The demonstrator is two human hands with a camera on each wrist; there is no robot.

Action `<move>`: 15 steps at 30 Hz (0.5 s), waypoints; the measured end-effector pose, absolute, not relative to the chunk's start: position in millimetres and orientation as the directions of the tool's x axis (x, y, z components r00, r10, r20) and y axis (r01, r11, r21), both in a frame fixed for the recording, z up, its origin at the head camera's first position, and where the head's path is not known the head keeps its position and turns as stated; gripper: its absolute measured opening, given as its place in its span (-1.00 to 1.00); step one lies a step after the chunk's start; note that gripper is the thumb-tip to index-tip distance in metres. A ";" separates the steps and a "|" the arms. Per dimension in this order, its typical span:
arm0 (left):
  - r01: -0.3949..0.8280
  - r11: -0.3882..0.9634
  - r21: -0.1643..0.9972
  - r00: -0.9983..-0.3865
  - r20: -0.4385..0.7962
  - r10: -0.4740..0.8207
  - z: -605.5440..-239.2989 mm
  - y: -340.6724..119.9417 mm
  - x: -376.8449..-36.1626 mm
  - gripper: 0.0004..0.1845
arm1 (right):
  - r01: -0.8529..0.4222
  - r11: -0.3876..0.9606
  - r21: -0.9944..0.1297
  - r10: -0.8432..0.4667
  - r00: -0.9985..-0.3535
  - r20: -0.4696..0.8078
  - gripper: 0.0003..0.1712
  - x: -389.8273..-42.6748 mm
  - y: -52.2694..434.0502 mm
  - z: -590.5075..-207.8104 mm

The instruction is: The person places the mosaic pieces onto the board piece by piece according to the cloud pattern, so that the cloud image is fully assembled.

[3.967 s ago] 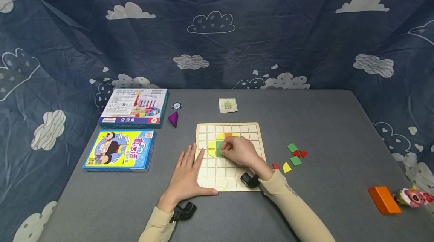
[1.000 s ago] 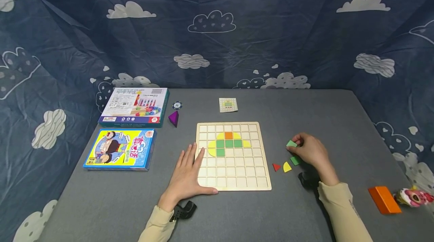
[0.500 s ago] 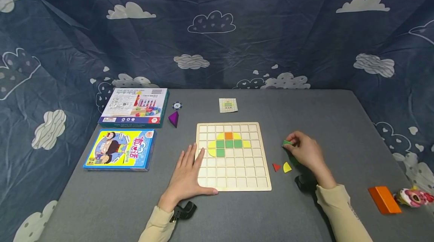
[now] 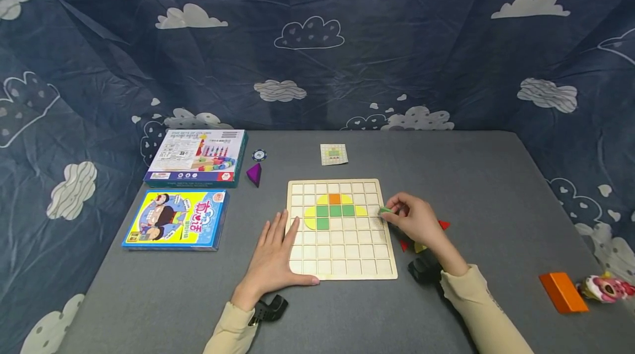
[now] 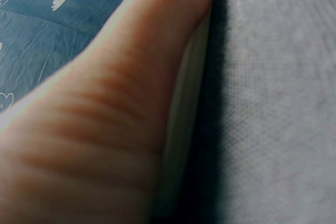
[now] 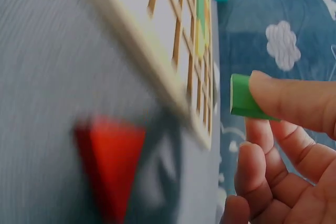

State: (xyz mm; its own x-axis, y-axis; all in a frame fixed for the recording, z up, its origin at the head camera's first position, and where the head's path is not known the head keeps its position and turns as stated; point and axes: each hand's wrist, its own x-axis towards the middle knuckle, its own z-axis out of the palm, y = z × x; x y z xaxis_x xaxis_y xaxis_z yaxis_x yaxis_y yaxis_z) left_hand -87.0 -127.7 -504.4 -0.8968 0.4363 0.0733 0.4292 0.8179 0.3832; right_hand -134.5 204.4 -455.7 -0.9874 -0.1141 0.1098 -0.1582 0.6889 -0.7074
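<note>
The right hand (image 4: 415, 223) has come back from the loose pieces with a green tile (image 4: 385, 210) pinched in its fingertips, now over the right edge of the wooden board (image 4: 342, 266), while the left hand (image 4: 274, 255) stays flat, fingers spread, steadying the board's left side.

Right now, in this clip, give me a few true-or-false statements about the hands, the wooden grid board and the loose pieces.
1. The right hand pinches a green square piece. True.
2. The left hand lifts the wooden grid board off the table. False: it rests flat on the board's left edge.
3. An orange square piece sits in the board. True.
4. The purple pyramid lies inside the board. False: it lies on the grey table, beside the white game box.
</note>
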 end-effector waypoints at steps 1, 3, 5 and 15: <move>0.430 0.817 0.384 -0.897 0.076 0.436 -504.4 -127.8 -87.1 0.40 | -0.162 0.680 -0.716 -0.126 -0.987 0.104 -0.80 -135.2 200.4 -454.9; 0.429 0.818 0.383 -0.897 0.073 0.436 -504.5 -128.0 -87.2 0.40 | -0.165 0.657 -0.735 -0.144 -0.985 0.093 -0.80 -136.8 192.3 -453.8; 0.428 0.818 0.384 -0.897 0.071 0.436 -504.4 -128.1 -87.3 0.40 | -0.161 0.635 -0.756 -0.160 -0.984 0.076 -0.81 -138.4 184.3 -453.5; 0.429 0.821 0.376 -0.897 0.071 0.436 -504.7 -128.0 -86.5 0.40 | -0.171 0.641 -0.748 -0.239 -0.971 0.018 -0.95 -140.6 151.8 -452.2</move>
State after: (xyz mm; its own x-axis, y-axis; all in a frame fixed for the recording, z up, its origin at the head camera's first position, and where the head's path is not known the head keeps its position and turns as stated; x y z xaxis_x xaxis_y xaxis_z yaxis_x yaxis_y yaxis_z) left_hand -86.5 -128.0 -504.7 -0.8970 0.4363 0.0710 0.4292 0.8212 0.3760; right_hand -140.6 151.8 -452.2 -0.9710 -0.2385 0.0175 -0.1710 0.6414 -0.7479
